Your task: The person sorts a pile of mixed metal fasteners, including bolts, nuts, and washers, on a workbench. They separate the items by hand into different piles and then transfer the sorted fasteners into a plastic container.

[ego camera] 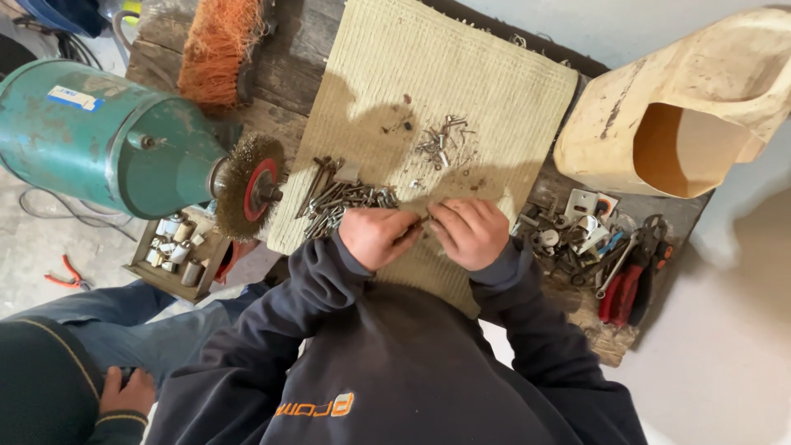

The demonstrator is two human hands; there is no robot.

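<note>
Your left hand point(377, 237) and your right hand point(470, 232) are close together over the near edge of the woven mat point(494, 91). Both are curled shut, and between their fingertips they pinch one small dark screw point(421, 222). It is thin and short, and only a little bit of it shows between your fingers, so you cannot tell its head or its tip.

The mat is pale, tan and ribbed, and it lies on the dark wooden surface point(288, 58). Just beside your left hand, on the mat, lies a pile of long bolts point(338, 199), grey and a bit rusty. Farther up the mat is a small heap of shiny little screws point(442, 144).

To your left stands a green grinder point(99, 136) with a round wire brush wheel point(250, 185). Under it is a small wooden tray point(177, 251) with white bits in it. To your right lie metal parts and red-handled pliers point(622, 292). Behind them sits a big carved piece of pale wood point(684, 99).

Another person's hand point(126, 391) rests low at the left, well apart from yours.
</note>
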